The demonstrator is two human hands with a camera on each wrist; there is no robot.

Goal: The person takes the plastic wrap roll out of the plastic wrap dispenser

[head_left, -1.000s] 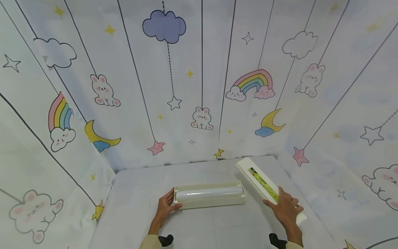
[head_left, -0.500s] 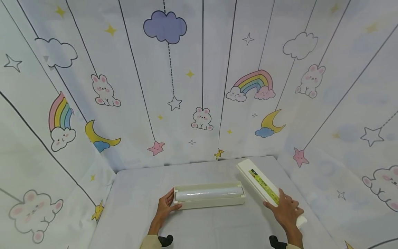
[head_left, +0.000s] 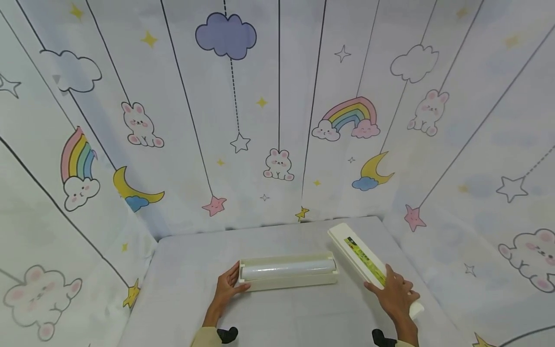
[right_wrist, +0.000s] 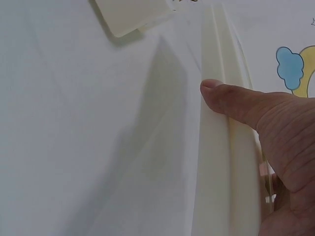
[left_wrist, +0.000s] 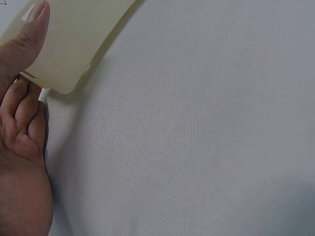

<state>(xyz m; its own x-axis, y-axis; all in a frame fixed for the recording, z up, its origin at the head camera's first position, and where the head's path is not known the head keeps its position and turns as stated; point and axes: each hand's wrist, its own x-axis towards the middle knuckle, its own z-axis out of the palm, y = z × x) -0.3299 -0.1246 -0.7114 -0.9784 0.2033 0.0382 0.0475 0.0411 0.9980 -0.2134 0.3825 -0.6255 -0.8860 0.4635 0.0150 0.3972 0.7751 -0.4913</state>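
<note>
A long cream box lies on the white-covered table with its top uncovered. Inside it is a shiny whitish roll, which looks like plastic film. My left hand grips the box's left end, thumb on the front wall and fingers round the end. To the right, my right hand holds a long cream lid with a yellow-green label, slanting away to the far left. In the right wrist view the thumb presses the side of the lid; the other fingers are mostly hidden.
The white cloth-covered table meets patterned curtains with clouds, rabbits and stars at the back and both sides. Dark wrist-worn pieces show beside both sleeves.
The whole head view has shifted slightly to the left. Both hands keep their hold, and the box and lid stay in nearly the same places.
</note>
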